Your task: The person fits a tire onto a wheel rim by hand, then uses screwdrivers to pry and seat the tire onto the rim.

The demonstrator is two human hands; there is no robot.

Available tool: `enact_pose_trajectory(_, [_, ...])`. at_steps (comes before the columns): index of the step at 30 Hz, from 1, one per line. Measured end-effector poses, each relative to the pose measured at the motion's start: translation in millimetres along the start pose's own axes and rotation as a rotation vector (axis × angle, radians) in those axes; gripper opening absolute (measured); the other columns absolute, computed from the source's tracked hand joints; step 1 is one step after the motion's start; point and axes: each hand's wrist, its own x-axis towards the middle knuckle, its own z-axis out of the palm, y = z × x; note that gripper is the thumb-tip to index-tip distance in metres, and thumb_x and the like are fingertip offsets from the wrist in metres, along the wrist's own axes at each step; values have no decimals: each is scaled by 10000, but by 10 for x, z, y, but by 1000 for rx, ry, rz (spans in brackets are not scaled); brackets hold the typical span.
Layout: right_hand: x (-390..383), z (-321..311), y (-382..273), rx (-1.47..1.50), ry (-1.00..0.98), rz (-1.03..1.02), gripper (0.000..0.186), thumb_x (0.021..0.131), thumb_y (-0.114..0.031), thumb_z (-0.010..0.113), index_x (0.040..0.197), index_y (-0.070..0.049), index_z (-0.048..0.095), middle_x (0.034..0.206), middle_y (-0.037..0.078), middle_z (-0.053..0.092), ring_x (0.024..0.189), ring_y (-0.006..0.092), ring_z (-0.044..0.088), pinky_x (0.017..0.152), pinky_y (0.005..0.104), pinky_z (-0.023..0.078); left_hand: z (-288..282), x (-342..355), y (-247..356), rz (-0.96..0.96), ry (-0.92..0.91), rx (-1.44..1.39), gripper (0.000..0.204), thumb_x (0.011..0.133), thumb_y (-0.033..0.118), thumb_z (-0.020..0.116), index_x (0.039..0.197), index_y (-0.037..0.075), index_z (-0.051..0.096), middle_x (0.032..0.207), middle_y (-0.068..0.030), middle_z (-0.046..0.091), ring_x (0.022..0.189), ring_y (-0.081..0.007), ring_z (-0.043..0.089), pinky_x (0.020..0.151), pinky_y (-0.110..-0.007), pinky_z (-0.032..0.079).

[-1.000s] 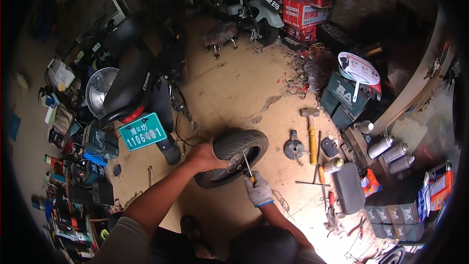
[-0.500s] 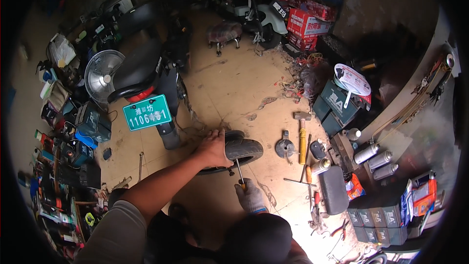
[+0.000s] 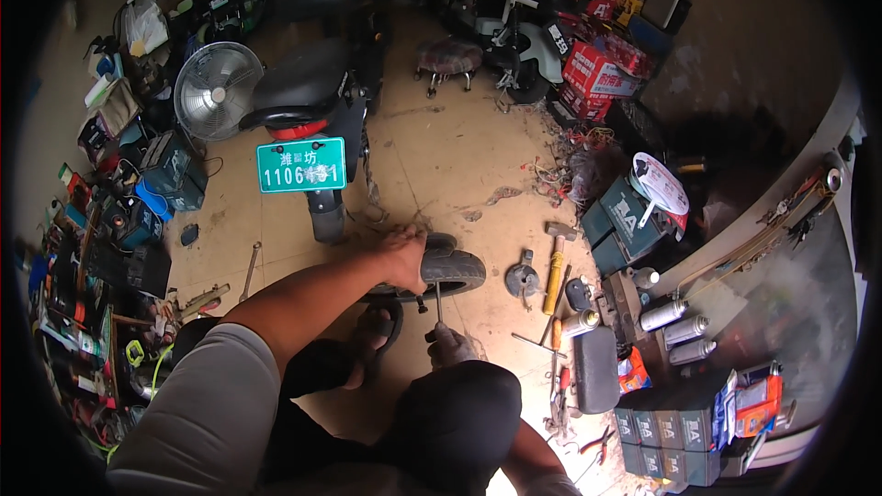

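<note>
Here, one tyre point(image 3: 457, 265), dull black and rounded, rests on the tan floor point(image 3: 413, 152) before the person. The left hand point(image 3: 402, 257) lies on it (whether gripping, I cannot tell); the right hand point(image 3: 450, 347) is wrapped round one slim metal tool point(image 3: 439, 301). Rightward: one hammer point(image 3: 554, 277), three spray cans point(image 3: 685, 329).

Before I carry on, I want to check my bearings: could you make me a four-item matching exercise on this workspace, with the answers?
1. tyre
2. metal-shafted tool
3. hammer
4. fan

A. lying on the floor, yellow-handled
B. held in the right hand
C. left of the black seat above the green plate
D. under the left hand

Pairs: 1-D, 2-B, 3-A, 4-C
</note>
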Motion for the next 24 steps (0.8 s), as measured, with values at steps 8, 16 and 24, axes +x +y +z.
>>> enact_pose_trajectory(8, [-67,-172,-430,-379,17,134,604,1091,-569,537,1145,-4,743,840,76,677,739,206,615,692,371,487,-117,-29,-88,41,4,-13,1110,645,476,924,1498,-82,484,1504,-286,527,1413,-430,535,1203,-447,446])
enact_pose_trajectory(16, [-280,-231,-1121,-723,-142,252,714,1142,-562,379,1261,66,698,1072,184,754,893,264,696,872,403,556,-13,27,-280,26,40,-48,1060,658,485,926,1455,-75,509,1464,-287,542,1353,-421,591,1122,-474,516])
enact_pose_trajectory(24, [-416,-290,-1841,-826,-162,360,683,1094,-597,521,1086,63,699,747,119,631,617,225,570,611,420,497,4,-114,-527,151,139,-108,868,677,476,916,1306,-59,649,1131,-259,746,1025,-411,751,956,-474,600])
